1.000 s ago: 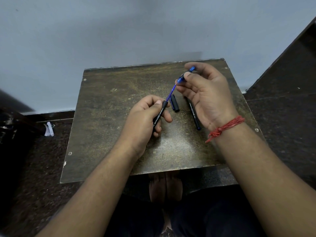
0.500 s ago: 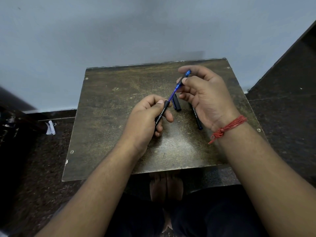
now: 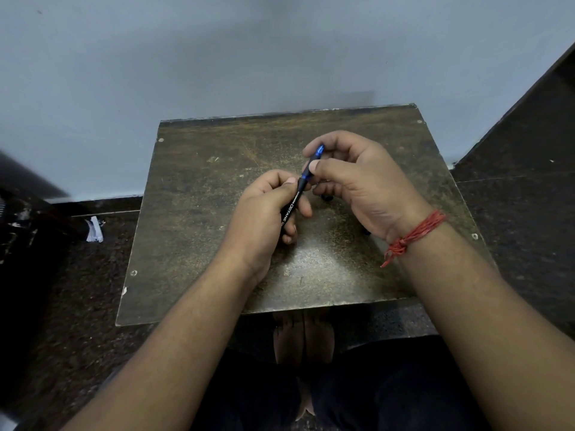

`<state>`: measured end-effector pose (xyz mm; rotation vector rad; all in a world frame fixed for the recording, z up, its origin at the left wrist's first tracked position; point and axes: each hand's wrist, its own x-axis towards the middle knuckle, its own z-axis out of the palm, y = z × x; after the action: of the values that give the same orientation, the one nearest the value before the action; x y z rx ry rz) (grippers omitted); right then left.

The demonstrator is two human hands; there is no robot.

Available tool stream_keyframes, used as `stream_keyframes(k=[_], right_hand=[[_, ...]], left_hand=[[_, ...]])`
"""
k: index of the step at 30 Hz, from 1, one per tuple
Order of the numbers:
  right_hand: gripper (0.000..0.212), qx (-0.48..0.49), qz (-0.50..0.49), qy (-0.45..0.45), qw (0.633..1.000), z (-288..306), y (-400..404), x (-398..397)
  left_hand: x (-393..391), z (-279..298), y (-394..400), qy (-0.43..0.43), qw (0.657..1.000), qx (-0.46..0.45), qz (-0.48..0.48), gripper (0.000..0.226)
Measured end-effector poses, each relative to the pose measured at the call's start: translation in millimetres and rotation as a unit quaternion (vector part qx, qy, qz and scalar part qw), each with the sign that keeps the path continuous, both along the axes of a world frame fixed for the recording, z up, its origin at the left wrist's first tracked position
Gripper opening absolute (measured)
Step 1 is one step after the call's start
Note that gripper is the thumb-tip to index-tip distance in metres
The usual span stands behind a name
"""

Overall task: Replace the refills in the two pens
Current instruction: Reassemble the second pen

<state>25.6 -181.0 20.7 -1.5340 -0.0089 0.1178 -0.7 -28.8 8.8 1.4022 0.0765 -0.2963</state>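
Note:
My left hand (image 3: 264, 219) grips a black pen barrel (image 3: 291, 208) with white lettering, tilted up to the right over the small worn table (image 3: 202, 231). My right hand (image 3: 361, 185) pinches the blue tip section (image 3: 312, 163) at the barrel's upper end, thumb on it; the blue refill is now inside the barrel. A second black pen lies on the table under my right hand; only its end (image 3: 367, 233) and a dark cap end (image 3: 326, 198) peek out.
The table stands against a pale blue wall. A dark stone floor surrounds it, with a step or ledge (image 3: 529, 126) rising at the right. A crumpled white paper (image 3: 94, 229) lies on the floor at the left. My bare feet show below the table's front edge.
My right hand has pushed the blue refill down into the barrel; the exposed blue length has shrunk until the tip section meets the barrel. My right hand now covers the pen on the table.

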Motion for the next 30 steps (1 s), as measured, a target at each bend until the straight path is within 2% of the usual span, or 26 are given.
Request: stream_keyframes(k=[11,18,22,26,28,30], right_hand=[[0.008,0.031,0.022,0.042,0.998,0.7,0.9,0.1],[0.033,-0.016,-0.018,0.057,0.998,-1.9,5.5,-2.4],[0.014,0.062,-0.030,0.074,0.995,0.5,1.3,-1.3],[0.003,0.083,-0.006,0.074,0.994,0.9,3.3,-1.7],[0.014,0.054,-0.019,0.070,0.996,-0.4,5.6,-1.6],[0.023,-0.026,-0.036,0.049,0.998,-1.4,8.0,-2.7]], left_hand=[[-1.1,-1.5,0.7,-0.013,0.999,0.032,-0.001,0.022],[-0.6,-0.8,-1.1,-0.012,0.999,0.031,0.000,0.021],[-0.3,-0.5,-0.2,-0.008,1.000,0.030,0.002,0.019],[-0.8,0.1,-0.7,-0.008,1.000,0.029,0.001,0.019],[-0.9,-0.7,-1.1,-0.009,0.999,0.031,-0.001,0.021],[-0.8,-1.7,-2.0,-0.010,1.000,0.028,-0.001,0.023]])
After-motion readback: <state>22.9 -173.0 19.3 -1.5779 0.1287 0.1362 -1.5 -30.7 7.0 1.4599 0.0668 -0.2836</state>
